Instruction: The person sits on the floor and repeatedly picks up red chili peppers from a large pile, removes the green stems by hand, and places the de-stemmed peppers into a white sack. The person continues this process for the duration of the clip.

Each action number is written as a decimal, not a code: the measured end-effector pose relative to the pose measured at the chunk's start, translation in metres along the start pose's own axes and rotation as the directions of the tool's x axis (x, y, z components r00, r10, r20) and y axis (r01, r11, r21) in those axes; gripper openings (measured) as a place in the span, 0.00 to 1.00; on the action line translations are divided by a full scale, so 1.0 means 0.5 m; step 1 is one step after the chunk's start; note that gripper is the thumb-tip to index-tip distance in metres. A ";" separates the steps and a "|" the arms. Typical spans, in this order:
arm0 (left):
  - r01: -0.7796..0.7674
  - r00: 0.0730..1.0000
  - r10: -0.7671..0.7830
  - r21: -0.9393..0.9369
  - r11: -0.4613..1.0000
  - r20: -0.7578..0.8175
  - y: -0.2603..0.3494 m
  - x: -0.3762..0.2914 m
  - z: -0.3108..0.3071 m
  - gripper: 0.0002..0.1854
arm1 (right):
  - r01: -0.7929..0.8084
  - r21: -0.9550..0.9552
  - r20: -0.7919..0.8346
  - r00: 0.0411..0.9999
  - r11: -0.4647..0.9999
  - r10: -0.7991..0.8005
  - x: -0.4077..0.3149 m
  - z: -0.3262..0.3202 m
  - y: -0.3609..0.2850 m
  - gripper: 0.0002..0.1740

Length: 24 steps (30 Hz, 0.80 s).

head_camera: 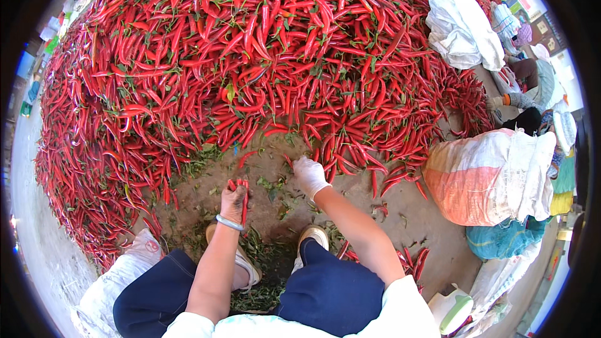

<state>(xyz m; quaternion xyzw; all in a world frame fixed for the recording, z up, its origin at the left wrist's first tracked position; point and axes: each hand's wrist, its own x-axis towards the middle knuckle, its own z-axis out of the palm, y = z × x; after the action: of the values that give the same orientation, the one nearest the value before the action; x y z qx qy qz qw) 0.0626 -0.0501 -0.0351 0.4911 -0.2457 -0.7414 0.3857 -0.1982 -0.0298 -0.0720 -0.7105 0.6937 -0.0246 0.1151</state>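
Note:
My left hand is bare, with a pale bracelet at the wrist, and is closed around several red chilli peppers. Some poke up past the fingers and one hangs down along the palm. To its right, my right hand wears a thin white glove. Its fingers are bunched around the lower end of a red chilli pepper, just above the floor at the pile's edge. Ahead of both hands rises a huge pile of red chilli peppers, many with green stems. One loose curved chilli lies between the hands.
Green stem and leaf scraps cover the concrete floor around my shoes. A stuffed orange-and-white woven sack stands right; a white sack lies on the pile. Another white sack is at left. A person sits farther right.

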 end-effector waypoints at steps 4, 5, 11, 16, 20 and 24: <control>0.110 0.966 -0.091 -0.067 0.992 0.242 -0.027 0.016 -0.030 0.39 | 0.101 -0.169 0.097 0.992 0.980 -0.086 0.037 -0.015 0.017 0.08; 0.129 0.961 -0.094 -0.121 0.984 0.261 -0.030 0.016 -0.041 0.40 | 0.104 -0.057 0.104 0.990 0.993 -0.098 0.034 -0.030 0.023 0.09; 0.326 0.892 -0.199 -0.271 0.906 0.406 -0.004 0.003 -0.056 0.46 | -0.292 0.952 0.296 0.955 0.091 -0.025 -0.044 -0.167 -0.012 0.11; 0.218 0.931 -0.270 0.220 0.951 0.245 -0.009 -0.055 0.072 0.29 | -0.171 0.879 0.314 0.911 0.446 -0.269 -0.093 -0.236 -0.079 0.11; 0.165 0.917 -0.291 0.404 0.900 0.273 0.010 -0.104 0.132 0.14 | -0.228 0.909 0.282 0.953 0.349 -0.112 -0.108 -0.224 -0.102 0.11; -0.077 0.965 -0.081 0.570 0.818 0.248 0.029 -0.126 0.147 0.14 | -0.377 0.921 0.386 0.918 0.099 -0.091 -0.129 -0.167 -0.091 0.10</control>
<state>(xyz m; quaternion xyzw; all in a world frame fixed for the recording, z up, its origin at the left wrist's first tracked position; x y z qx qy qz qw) 0.0140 -0.0087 0.0388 0.4829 -0.5060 -0.6909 0.1829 -0.1723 0.0237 0.0264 -0.3706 0.5337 -0.3414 0.6791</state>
